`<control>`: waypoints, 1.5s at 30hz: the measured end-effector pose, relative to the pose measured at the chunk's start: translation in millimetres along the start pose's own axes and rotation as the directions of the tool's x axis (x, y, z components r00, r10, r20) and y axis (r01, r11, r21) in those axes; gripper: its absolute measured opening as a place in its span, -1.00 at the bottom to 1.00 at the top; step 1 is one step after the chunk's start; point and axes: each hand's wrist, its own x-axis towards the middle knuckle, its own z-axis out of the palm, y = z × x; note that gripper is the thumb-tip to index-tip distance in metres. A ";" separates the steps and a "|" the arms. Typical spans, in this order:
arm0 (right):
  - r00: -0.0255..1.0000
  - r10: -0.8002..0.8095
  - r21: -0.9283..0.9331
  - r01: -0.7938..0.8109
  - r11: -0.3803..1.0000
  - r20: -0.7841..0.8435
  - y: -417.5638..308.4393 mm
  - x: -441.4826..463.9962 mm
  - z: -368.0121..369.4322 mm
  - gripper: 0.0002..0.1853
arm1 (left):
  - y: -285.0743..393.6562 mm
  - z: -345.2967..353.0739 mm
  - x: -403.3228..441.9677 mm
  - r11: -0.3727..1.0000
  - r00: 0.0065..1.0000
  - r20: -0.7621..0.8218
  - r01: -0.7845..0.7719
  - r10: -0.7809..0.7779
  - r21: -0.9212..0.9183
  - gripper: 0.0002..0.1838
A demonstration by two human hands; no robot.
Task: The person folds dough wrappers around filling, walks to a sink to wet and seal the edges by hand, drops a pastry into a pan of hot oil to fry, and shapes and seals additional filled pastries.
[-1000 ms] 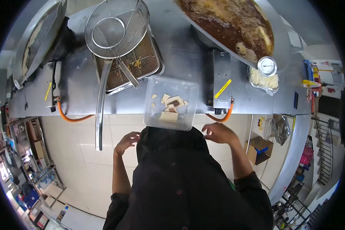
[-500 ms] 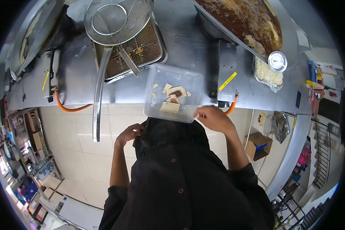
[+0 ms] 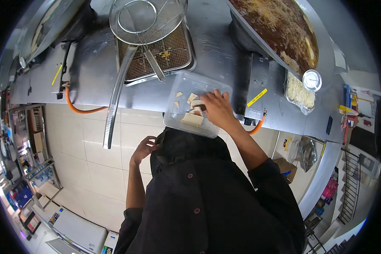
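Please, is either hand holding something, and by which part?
Whether the right hand grips any pale pieces in the clear container cannot be told. The left hand holds nothing visible.

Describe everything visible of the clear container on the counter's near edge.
The clear container looks like see-through plastic: squarish, open-topped, with a rim and rounded corners. No lid shows on it. It sits upright, slightly turned, on the metal counter, its near side appearing to reach past the edge. Several pale food pieces lie inside, the largest toward the near side. The right hand reaches in over its right side; whether it touches the wall cannot be told.
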 end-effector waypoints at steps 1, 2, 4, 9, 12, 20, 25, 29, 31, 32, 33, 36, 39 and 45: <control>0.999 0.007 -0.007 -0.007 1.000 0.031 -0.5 1.1 -0.5 -0.52 | -2.8 0.6 0.4 1.000 1.000 -0.003 -0.006 0.006 -0.027 -0.53; 0.999 0.017 -0.003 -0.017 1.000 0.041 -1.8 2.3 -1.8 -0.55 | -5.6 1.6 1.2 0.999 0.999 -0.021 -0.033 0.033 0.018 -0.53; 0.997 0.042 0.006 -0.042 0.999 0.059 -4.8 4.6 -5.4 -0.61 | -5.3 3.3 3.0 0.990 0.995 -0.048 -0.085 0.091 0.114 -0.52; 0.983 0.116 0.286 -0.153 0.946 0.140 -1.1 7.0 -0.6 -0.66 | 12.7 5.8 1.1 0.970 0.983 -0.137 -0.088 0.121 0.227 -0.53; 0.977 0.143 0.427 -0.198 0.882 0.158 7.2 5.7 -1.3 -0.66 | 30.6 2.1 -3.4 0.945 0.978 -0.131 -0.114 0.160 0.308 -0.58; 0.948 0.179 0.927 -0.299 0.228 0.262 4.7 -6.9 -62.6 -0.62 | 155.9 16.9 -50.2 0.870 0.906 0.098 -0.423 0.412 0.254 -0.71; 0.986 0.095 0.990 -0.136 -0.044 0.140 -31.1 -24.3 -113.3 -0.64 | 230.9 70.3 -79.4 0.728 0.767 -0.030 -0.621 0.641 -0.292 -0.57; 0.991 0.116 0.996 -0.060 -0.059 0.067 -49.2 -31.6 -135.6 -0.65 | 254.6 97.5 -93.0 0.598 0.719 -0.085 -0.632 0.690 -0.494 -0.64; 0.990 0.123 0.997 -0.055 -0.059 0.062 -53.8 -34.6 -141.0 -0.64 | 261.0 102.7 -98.9 0.580 0.711 -0.125 -0.651 0.692 -0.489 -0.69; 0.989 0.134 0.996 -0.050 -0.067 0.059 -56.1 -35.6 -144.0 -0.65 | 262.4 103.7 -99.7 0.572 0.704 -0.130 -0.658 0.699 -0.489 -0.70; 0.988 0.145 0.996 -0.045 -0.076 0.056 -58.4 -36.2 -146.9 -0.66 | 263.3 104.2 -100.1 0.564 0.697 -0.134 -0.665 0.705 -0.489 -0.70; 0.979 0.199 0.995 -0.013 -0.100 0.033 -64.7 -37.9 -145.4 -0.71 | 267.1 107.1 -104.8 0.560 0.688 -0.153 -0.681 0.709 -0.471 -0.72; 0.974 0.228 0.996 0.026 -0.084 -0.006 -67.5 -40.0 -146.7 -0.74 | 268.3 107.2 -109.6 0.553 0.672 -0.156 -0.701 0.724 -0.451 -0.73; 0.972 0.231 0.996 0.059 -0.067 -0.042 -71.2 -41.5 -150.5 -0.77 | 271.0 111.2 -117.3 0.531 0.646 -0.219 -0.741 0.732 -0.411 -0.75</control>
